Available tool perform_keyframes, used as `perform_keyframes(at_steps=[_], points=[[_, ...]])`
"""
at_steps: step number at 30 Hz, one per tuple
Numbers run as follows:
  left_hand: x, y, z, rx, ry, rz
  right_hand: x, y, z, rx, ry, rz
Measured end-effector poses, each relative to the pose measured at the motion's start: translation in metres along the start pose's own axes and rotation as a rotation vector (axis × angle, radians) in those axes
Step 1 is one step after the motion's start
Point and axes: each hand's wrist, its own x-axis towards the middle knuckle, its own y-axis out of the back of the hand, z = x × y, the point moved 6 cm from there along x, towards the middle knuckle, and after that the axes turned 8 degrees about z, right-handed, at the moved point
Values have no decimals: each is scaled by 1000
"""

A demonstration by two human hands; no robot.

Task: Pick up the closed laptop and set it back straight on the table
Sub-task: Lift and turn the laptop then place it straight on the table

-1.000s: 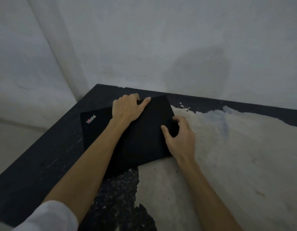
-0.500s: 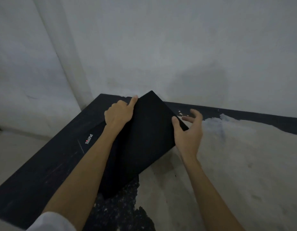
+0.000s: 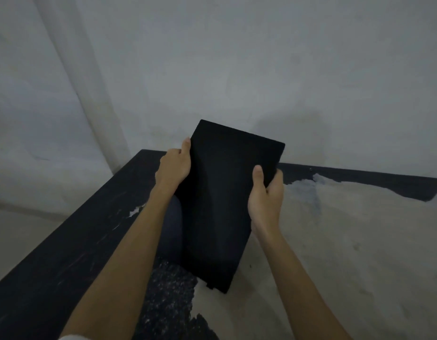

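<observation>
The closed black laptop point(image 3: 222, 207) is held up off the table, tilted with its far short edge raised toward the wall and its near corner low. My left hand point(image 3: 174, 165) grips its left long edge, fingers curled behind and thumb along the edge. On the right long edge my right hand point(image 3: 266, 195) holds it, thumb on the top face and fingers underneath. The logo is not visible from here.
The table point(image 3: 347, 241) has a black top with a large worn pale patch on the right. Its left edge point(image 3: 65, 231) runs diagonally with floor beyond. A grey wall point(image 3: 261, 69) stands close behind the table.
The laptop went from lying flat and skewed on the table to lifted clear and turned lengthwise toward me. Both hands moved from resting on it to gripping its long edges.
</observation>
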Motion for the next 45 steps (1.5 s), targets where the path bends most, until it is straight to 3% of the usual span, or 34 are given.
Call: perform_keyframes(at_steps=[5,9,14,19,23,28,32,37,39,42,45], points=[[-10,-9,22,-115,-184,-61,25,22,-12,-46,-30,-56],[-21,-8,40,-103,-319,13,40,39,-26,-129,7,-152],[-44,-6,82,65,-686,143,46,50,-43,-190,19,-280],[-55,-13,120,223,-880,85,43,48,-53,-188,-14,-352],[-50,-28,126,259,-792,-101,38,44,-51,-141,-50,-439],[-43,-26,112,191,-654,-102,39,40,-51,-206,-30,-450],[-28,-17,91,108,-494,-106,46,47,-62,-392,137,-301],[-8,3,57,-78,-262,11,46,65,-84,-765,458,-40],[-4,7,46,-156,-172,45,45,70,-89,-756,539,65],[-2,4,28,-270,-29,72,49,77,-84,-712,541,144],[-4,-6,8,-397,89,59,54,82,-73,-579,401,144]])
